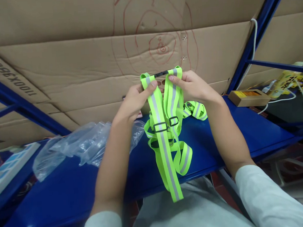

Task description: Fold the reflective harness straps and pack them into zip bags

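Between my hands hangs a reflective harness [164,143], made of lime-green webbing straps with a grey stripe down the middle and black slide buckles. My left hand [142,97] pinches one strap near its upper fold, thumb on top. At the same height, my right hand [188,85] grips the other strap, also with the thumb over it. A short black piece joins the two straps at the top. Loops and a loose strap end dangle below, in front of the table edge. More lime-green webbing [196,109] lies bunched on the table behind my right wrist.
Clear plastic bags [83,146] lie on the blue table [69,195] at left, beside a white-and-blue item [12,168]. A small cardboard box [249,98], a yellow package [281,83] and white cables are at right. Cardboard with red drawn rings [85,62] stands behind, between blue metal posts.
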